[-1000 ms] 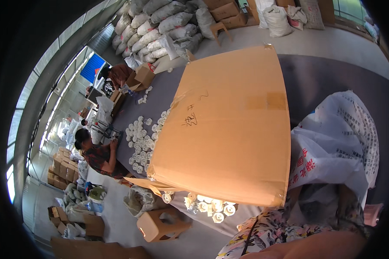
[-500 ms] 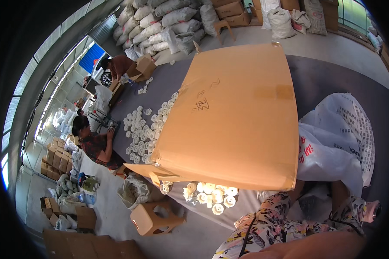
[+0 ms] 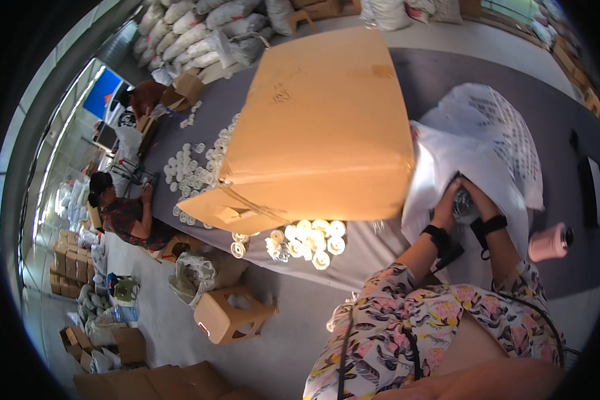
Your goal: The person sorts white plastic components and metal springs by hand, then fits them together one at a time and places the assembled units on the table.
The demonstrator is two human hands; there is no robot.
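Observation:
A large white woven sack (image 3: 440,143) with printing lies on the table at the right, its near side draped around my wrists. My left hand (image 3: 449,200) and my right hand (image 3: 479,199) reach into its opening, close together with fingers curled inward. Between them shows a shiny, greyish, see-through bundle (image 3: 461,204), too indistinct to name. The sack and its shadow partly hide the fingertips. Black bands circle both wrists. Left of the sack stands a big brown cardboard box (image 3: 327,127), one flap (image 3: 237,212) sticking out toward the lower left.
White round plastic parts (image 3: 317,237) lie in piles along the table's near edge and beyond the box. A pink bottle (image 3: 548,243) stands right of my forearm. A tan stool (image 3: 230,313) is on the floor. Two people work at the table's left side.
The view has shifted, so the box and table sit lower-left to upper-left of before. My hands, earlier hidden beneath the sack, now show at its opening; the sack's near side has risen.

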